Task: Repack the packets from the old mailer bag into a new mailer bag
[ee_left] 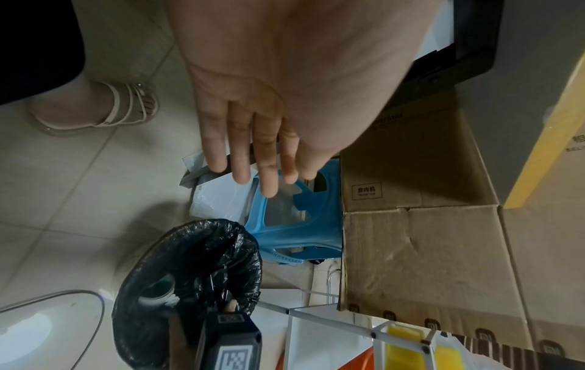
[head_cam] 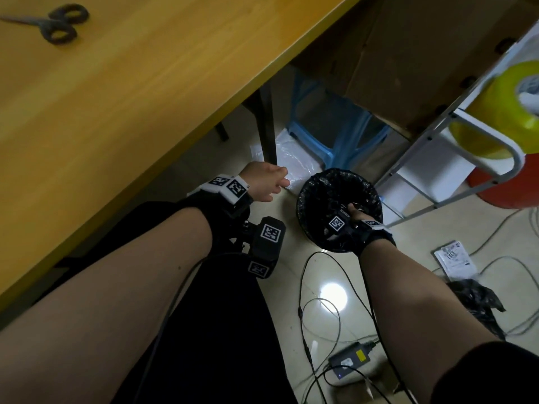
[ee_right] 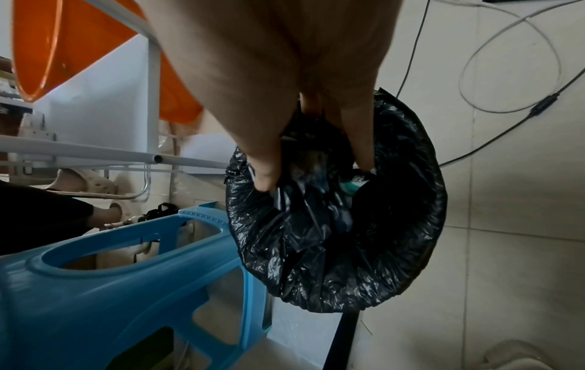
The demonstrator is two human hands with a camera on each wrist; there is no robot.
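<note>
A round bin (head_cam: 339, 208) lined with crinkled black plastic stands on the tiled floor; the right hand (ee_right: 304, 100) reaches into it, its grip pinching a fold of black plastic (ee_right: 304, 180), perhaps the old mailer. The left hand (ee_left: 253, 140) hangs above with straight fingers, holding nothing. Clear packets (head_cam: 294, 167) lie on the floor beside a blue stool (ee_right: 126, 275). Scissors (head_cam: 55, 23) rest near the tabletop's (head_cam: 145, 97) far-left corner.

Black scissors (head_cam: 55, 23) lie near the far left corner of a yellow wooden tabletop (head_cam: 140, 83). On the tiled floor (head_cam: 291, 275) stand a bin lined with black plastic (head_cam: 318, 196), a blue plastic stool (head_cam: 335, 135), cardboard boxes (head_cam: 408, 68), loose cables (head_cam: 326, 316).
</note>
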